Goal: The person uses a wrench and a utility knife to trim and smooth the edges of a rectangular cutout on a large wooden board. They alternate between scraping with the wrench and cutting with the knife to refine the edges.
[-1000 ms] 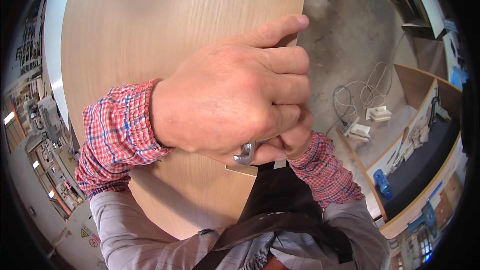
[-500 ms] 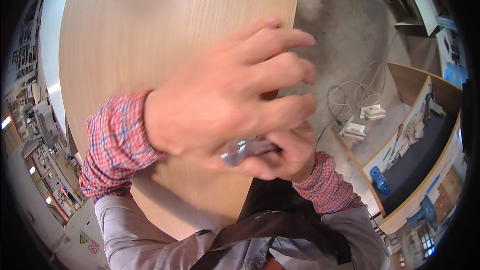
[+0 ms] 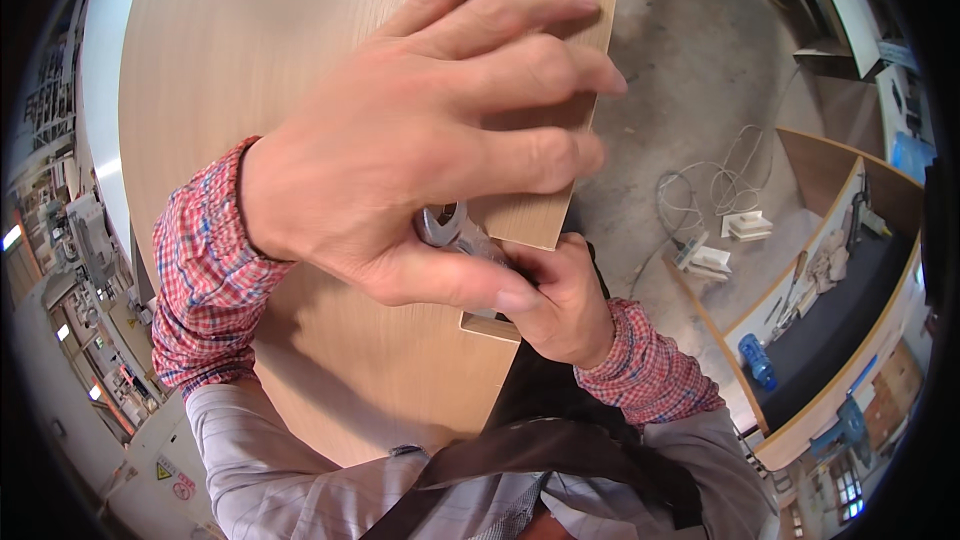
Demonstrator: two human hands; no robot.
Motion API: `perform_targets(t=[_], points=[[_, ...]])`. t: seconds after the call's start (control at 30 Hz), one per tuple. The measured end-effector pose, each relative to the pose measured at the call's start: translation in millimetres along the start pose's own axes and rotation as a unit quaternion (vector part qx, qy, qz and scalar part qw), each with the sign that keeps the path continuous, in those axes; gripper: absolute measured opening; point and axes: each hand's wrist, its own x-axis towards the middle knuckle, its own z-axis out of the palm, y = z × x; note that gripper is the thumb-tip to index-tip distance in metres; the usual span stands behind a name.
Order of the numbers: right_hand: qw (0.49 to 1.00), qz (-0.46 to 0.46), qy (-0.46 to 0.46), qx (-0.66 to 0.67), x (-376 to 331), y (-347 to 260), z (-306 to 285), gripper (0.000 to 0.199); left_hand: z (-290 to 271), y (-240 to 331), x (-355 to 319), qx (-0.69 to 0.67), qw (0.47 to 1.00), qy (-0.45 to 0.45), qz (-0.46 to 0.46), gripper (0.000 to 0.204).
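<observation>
My left hand (image 3: 410, 150) is open, palm down over the pale wood-grain panel (image 3: 240, 70), its fingers spread toward the panel's right edge. Its thumb reaches across toward my right hand (image 3: 570, 300), which is closed around a shiny metal tool that looks like a wrench (image 3: 440, 226). The rounded end of the wrench shows between my left thumb and forefinger; most of its shaft is hidden by my hands. Beside my right hand the panel has a notch with a cut edge (image 3: 490, 326), and my fingers are at this gap.
On the right stands an open wooden box (image 3: 850, 330) with a dark lining, holding a blue bottle (image 3: 759, 360) and several tools. White blocks (image 3: 708, 260) and a coiled cable (image 3: 690, 200) lie on the concrete floor (image 3: 680, 60). Machinery (image 3: 95, 230) stands at the far left.
My left hand has moved up and left, its curled fingers spreading apart. The panel's notch and corner beside my right hand now show. My right hand has shifted slightly, still gripping the wrench.
</observation>
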Motion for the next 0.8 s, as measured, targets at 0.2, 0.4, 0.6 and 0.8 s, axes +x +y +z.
perform_targets(t=[0.2,0.4,0.6,0.8], points=[[0.993,0.085,0.047,0.062,-9.9,-10.1,7.7,0.022,18.1,-5.7,9.0,-0.062,0.996,0.042,0.053,0.045],[0.983,0.151,0.106,0.026,-22.9,-20.9,0.9,0.018,18.1,-1.1,21.7,-0.127,0.992,0.010,0.024,0.038],[0.987,0.123,0.105,0.010,-16.2,-19.7,7.8,0.021,30.6,-5.8,18.3,-0.108,0.989,0.087,0.053,0.038],[0.984,0.144,0.106,-0.020,-20.1,-23.4,5.3,0.023,28.1,-2.8,20.9,-0.100,0.992,0.062,0.035,0.034]])
